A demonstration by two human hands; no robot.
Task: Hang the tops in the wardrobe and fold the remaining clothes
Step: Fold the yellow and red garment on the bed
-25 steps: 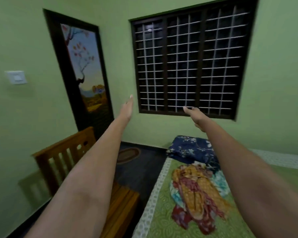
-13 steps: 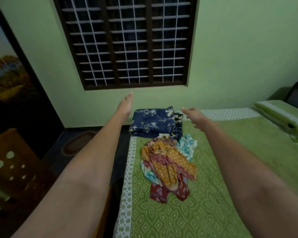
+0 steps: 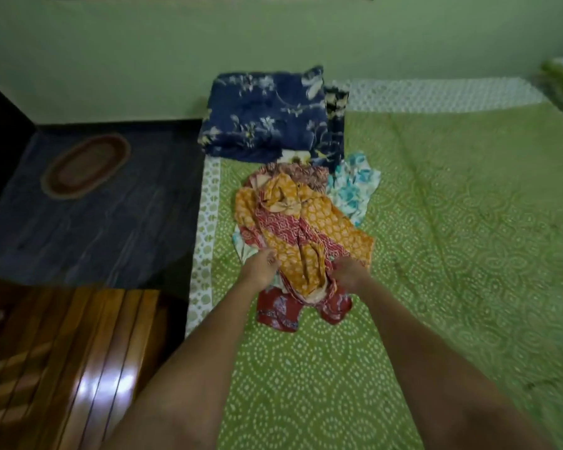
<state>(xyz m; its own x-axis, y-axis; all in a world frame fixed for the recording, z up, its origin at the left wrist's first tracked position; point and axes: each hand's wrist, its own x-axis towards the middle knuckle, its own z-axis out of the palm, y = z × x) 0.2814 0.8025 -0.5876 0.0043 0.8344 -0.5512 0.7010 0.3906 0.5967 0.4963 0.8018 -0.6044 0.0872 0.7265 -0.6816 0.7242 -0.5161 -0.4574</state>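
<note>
The pile of clothes (image 3: pixel 301 228) lies on the bed (image 3: pixel 452 254) near its left edge, just in front of a folded navy floral blanket (image 3: pixel 267 115). On top sprawls an orange and red printed garment (image 3: pixel 309 235), crumpled lengthwise; a white and turquoise piece (image 3: pixel 353 190) pokes out at the far right, and a dark red printed piece (image 3: pixel 283 311) shows at the near end. Both hands are at the near end of the top garment. The left hand (image 3: pixel 260 271) has its fingers curled onto the orange cloth at its left edge, and the right hand (image 3: pixel 350 274) pinches a bunch of the same cloth on the right.

The step in hand looks like lifting this top garment off the pile to see what it is. To do it well, the hands should gather only the orange layer, since the red piece lies right underneath and could come up with it. Lifting high and shaking the cloth open would show whether it is a top for the wardrobe or something to fold.

Beyond the bed, a dark floor with an oval mat (image 3: pixel 85 165) lies to the left, with a wooden bench (image 3: pixel 65 352) nearer. No wardrobe is in view.
</note>
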